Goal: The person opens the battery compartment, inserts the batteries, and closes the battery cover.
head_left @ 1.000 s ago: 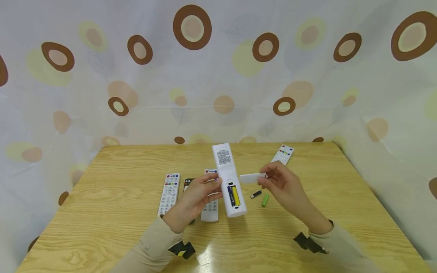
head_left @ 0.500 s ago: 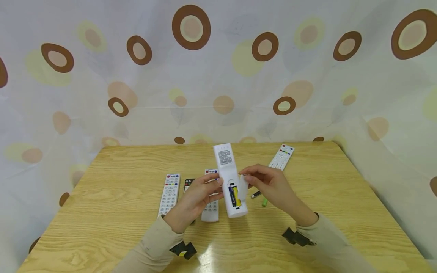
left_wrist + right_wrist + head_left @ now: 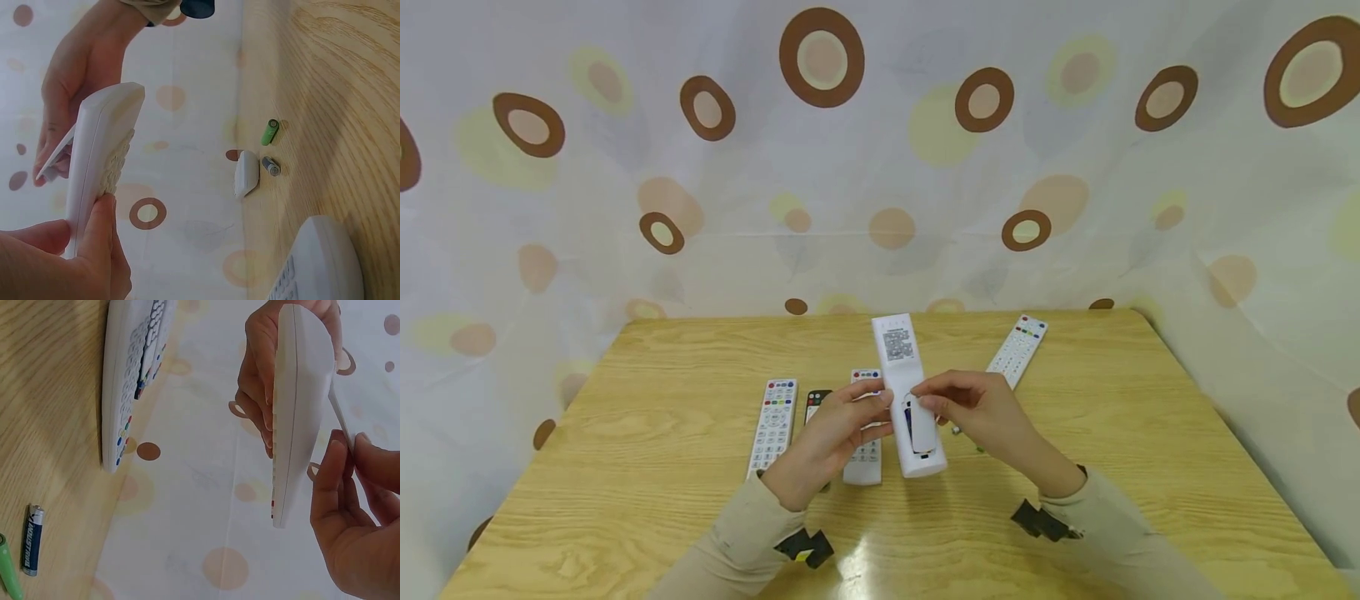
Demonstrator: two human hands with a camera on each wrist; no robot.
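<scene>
My left hand (image 3: 838, 429) grips a white remote control (image 3: 895, 367) by its edges, back side up, held above the table. Between thumb and fingers, my right hand (image 3: 981, 408) pinches the upper end of a white battery cover (image 3: 922, 429). The cover lies slantwise over the battery compartment, and a dark strip of the compartment shows along its left side. In the right wrist view the cover (image 3: 340, 419) stands at an angle to the remote's back, its far end right at the surface. The left wrist view also shows it tilted away from the remote (image 3: 94, 144).
On the wooden table (image 3: 662, 500) lie a white remote (image 3: 772, 425), a black-topped remote (image 3: 815, 400) and another white remote (image 3: 862, 471), partly behind my left hand. A further white remote (image 3: 1018, 346) lies back right. A green battery (image 3: 270, 132) and a dark battery (image 3: 271, 166) lie near it.
My right hand has moved left, bringing the battery cover from beside the remote to over its compartment. The yellow and dark batteries seen inside earlier are now mostly covered. My left hand stays nearly still.
</scene>
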